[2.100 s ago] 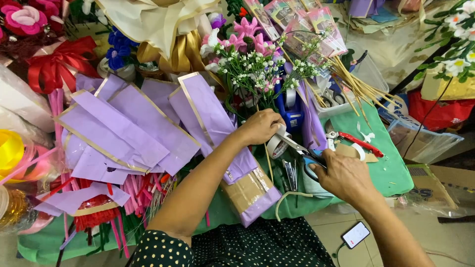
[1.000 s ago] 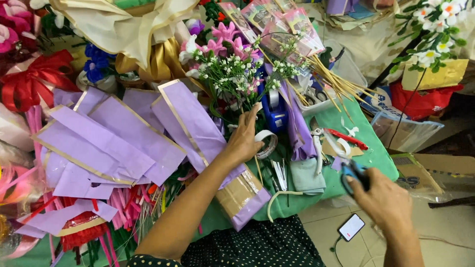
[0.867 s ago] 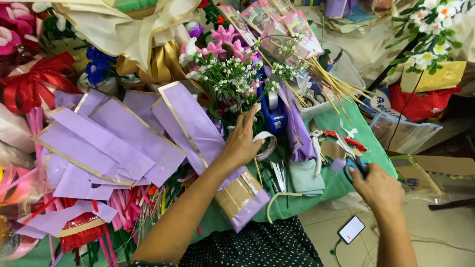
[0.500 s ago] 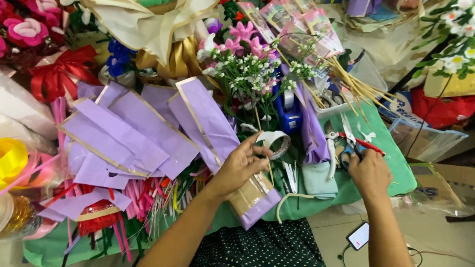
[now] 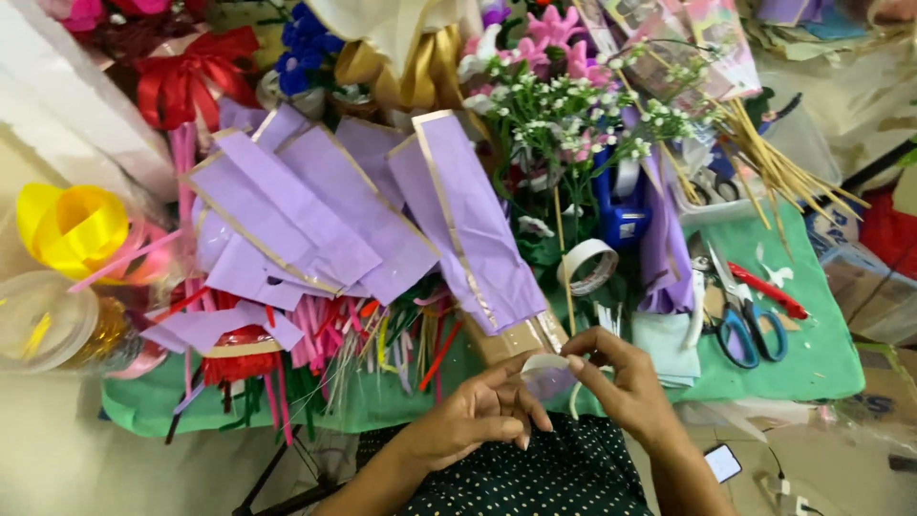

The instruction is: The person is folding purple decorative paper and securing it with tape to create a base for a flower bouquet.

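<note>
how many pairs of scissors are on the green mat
1 clearly: blue-handled scissors at the green mat's right end, beside a red tool. More may be hidden in the clutter.

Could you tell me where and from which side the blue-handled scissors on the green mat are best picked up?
Take the blue-handled scissors by their two finger loops, coming from the near side. They lie flat on the green mat, loops toward the person and blades pointing away toward the bamboo sticks. The right hand is nearest.

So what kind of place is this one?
Probably a florist's or bouquet-making craft table: purple wrapping paper, flowers, ribbon bows and scissors crowd a green mat, and both hands work a strip of tape.
</note>
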